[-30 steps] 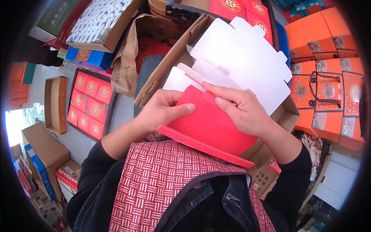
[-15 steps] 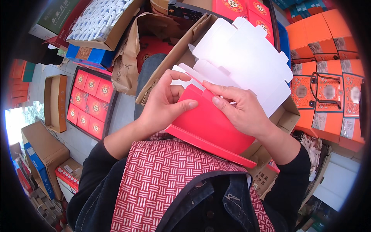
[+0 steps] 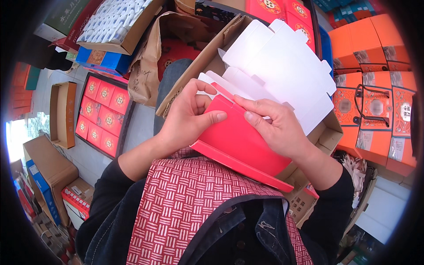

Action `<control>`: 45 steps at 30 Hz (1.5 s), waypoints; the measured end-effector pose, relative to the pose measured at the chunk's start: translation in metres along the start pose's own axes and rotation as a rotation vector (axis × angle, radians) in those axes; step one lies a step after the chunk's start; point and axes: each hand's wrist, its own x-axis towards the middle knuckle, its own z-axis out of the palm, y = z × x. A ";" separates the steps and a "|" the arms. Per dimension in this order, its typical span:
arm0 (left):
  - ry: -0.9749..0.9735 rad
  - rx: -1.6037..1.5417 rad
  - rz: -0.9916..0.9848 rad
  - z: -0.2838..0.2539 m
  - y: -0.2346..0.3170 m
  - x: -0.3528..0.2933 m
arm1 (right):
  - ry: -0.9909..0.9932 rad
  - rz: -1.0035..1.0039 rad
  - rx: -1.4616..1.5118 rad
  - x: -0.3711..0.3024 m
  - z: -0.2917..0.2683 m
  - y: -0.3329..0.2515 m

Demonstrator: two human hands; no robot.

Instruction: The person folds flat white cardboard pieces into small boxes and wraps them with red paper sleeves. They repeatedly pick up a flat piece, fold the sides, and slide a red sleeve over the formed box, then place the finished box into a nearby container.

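Note:
A red cardboard box blank (image 3: 247, 137), partly folded, rests against my lap with its white inner flaps facing away from me. My left hand (image 3: 187, 115) grips its left side, thumb on the red face and fingers curled behind the far edge. Across from it, my right hand (image 3: 271, 121) pinches the folded far edge between thumb and fingers. Some fingertips of both hands are hidden behind the card. Just beyond lie flat white card blanks (image 3: 282, 66) with tabbed edges, in an open brown carton (image 3: 329, 132).
At left stands a dark-rimmed tray (image 3: 126, 119) of small red boxes. A brown paper bag (image 3: 143, 70) sits next to the carton. Orange gift boxes (image 3: 362, 44) are stacked at right. A box of white packets (image 3: 115, 22) is at the far left, and an empty carton (image 3: 62, 115) leans below it.
Almost nothing differs. Both hands keep their hold on the red box blank, and the whole view has shifted very slightly.

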 end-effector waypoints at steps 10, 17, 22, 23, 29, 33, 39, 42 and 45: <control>0.014 -0.082 -0.247 -0.002 0.010 0.002 | -0.193 -0.006 0.215 -0.013 -0.010 0.008; 0.010 -0.068 -0.186 -0.001 0.007 0.002 | -0.167 -0.097 0.191 -0.014 -0.003 0.012; 0.026 -0.073 -0.175 0.002 0.008 0.002 | -0.135 -0.105 0.012 -0.016 -0.002 0.008; 0.032 -0.060 -0.176 0.002 0.009 0.002 | -0.129 -0.120 0.002 -0.016 -0.003 0.008; 0.038 -0.056 -0.159 0.003 0.008 0.002 | -0.120 -0.156 -0.058 -0.016 -0.003 0.008; 0.052 -0.056 -0.168 0.002 0.005 0.002 | -0.113 -0.188 -0.081 -0.016 -0.003 0.004; 0.056 -0.066 -0.135 0.001 0.004 0.001 | -0.088 -0.201 -0.179 -0.015 0.000 0.003; 0.038 -0.088 -0.118 -0.001 0.003 0.003 | -0.111 -0.220 -0.237 -0.014 -0.001 0.005; 0.025 -0.020 -0.073 -0.005 0.007 0.010 | -0.193 -0.246 -0.211 -0.013 -0.016 -0.001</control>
